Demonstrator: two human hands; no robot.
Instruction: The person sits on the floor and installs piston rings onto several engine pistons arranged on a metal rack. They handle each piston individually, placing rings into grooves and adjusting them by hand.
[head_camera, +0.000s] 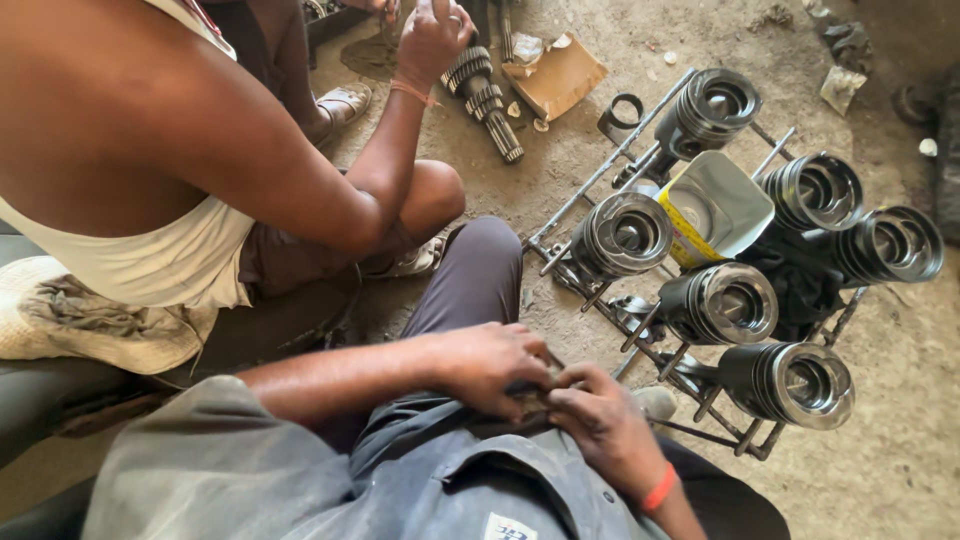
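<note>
Grey work cloth covers the person's lap, and over it both hands meet. The left hand (490, 365) curls with its fingers pressed down on a small dark part (528, 398), mostly hidden, whose kind cannot be told. The right hand (600, 420), with an orange band at its wrist, pinches the same part from the other side, thumb touching the left fingers. Just beyond the knee, six dark metal pistons with ringed crowns (720, 303) lie on their connecting rods on the dusty ground. Among them stands a cut-open metal can with a yellow side (712, 208). To the left a co-worker in a pale vest sits cross-legged, one raised hand (432, 40) closed. Farther off lies a long grey toothed gear shaft (485, 100), beside a torn brown cardboard piece (562, 75).
</note>
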